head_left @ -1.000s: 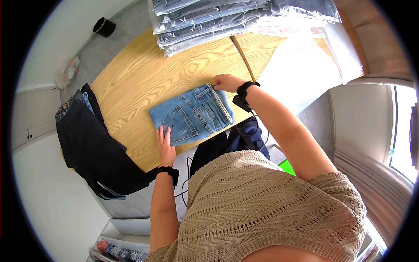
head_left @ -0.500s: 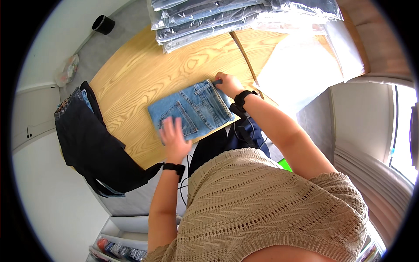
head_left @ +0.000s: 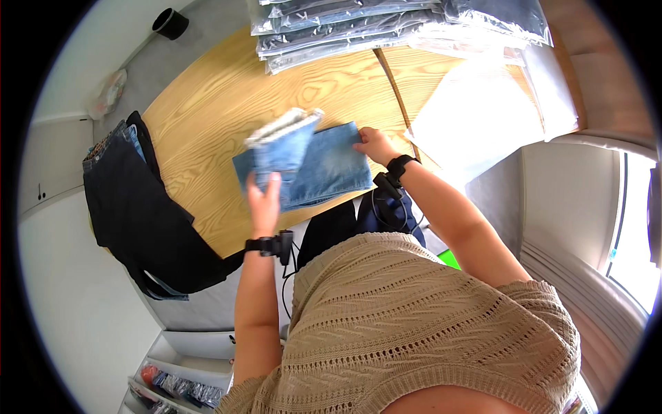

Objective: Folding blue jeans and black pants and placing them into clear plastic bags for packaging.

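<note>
Jeans [head_left: 336,164]: on the surface [head_left: 207,103], one part raised at left.
Left hand [head_left: 264,202]: pinching this part.
Right hand [head_left: 376,146]: touching right edge; whether pinching, I cannot tell.
Fold: seems half turned; next move probably needs careful laying.

Wooden table [head_left: 214,96]: jeans [head_left: 334,162], trousers [head_left: 141,210], bagged garments [head_left: 345,36]

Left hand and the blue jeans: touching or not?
Touching. The head view shows the left hand with its thumb laid over the denim of the blue jeans, at their raised part, with no gap visible.
</note>
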A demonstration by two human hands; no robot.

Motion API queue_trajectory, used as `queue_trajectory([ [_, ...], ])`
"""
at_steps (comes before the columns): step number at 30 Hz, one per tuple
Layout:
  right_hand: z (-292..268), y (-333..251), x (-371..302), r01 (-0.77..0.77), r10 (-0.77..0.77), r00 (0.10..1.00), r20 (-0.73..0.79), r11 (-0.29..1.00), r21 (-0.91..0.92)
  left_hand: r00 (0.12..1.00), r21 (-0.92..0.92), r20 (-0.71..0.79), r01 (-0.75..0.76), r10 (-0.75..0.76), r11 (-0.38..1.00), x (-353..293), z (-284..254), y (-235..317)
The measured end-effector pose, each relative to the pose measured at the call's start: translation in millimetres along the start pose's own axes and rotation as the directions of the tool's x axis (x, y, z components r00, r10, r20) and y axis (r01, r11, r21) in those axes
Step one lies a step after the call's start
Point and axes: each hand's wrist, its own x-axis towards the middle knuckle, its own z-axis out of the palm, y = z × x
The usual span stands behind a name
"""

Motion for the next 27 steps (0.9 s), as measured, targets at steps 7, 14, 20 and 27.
queue_trajectory([
  [7,-2.5,15.8,8.5,-0.014,0.013,1.0,0.017,0.998,0.057,0.941,-0.687,-0.312,-0.129,-0.129,0.716,14.2,-161.4,-4.8],
  [14,3.4,-24.8,-4.0,-0.064,0.064,0.998,-0.003,0.997,-0.053,0.544,0.52,-0.762,0.19,0.352,0.832,12.8,-180.9,-83.1],
  [20,-0.7,-34.6,-1.2,0.243,-0.289,0.953,-0.089,0.907,-0.344,0.988,0.242,-0.13,-0.048,0.081,0.969,19.5,-70.1,-83.1],
  [27,0.0,-41.6,-4.2,0.477,-0.635,0.771,-0.047,0.625,-0.617,0.998,0.207,-0.055,0.044,-0.034,0.977,35.2,-60.4,-101.8],
])
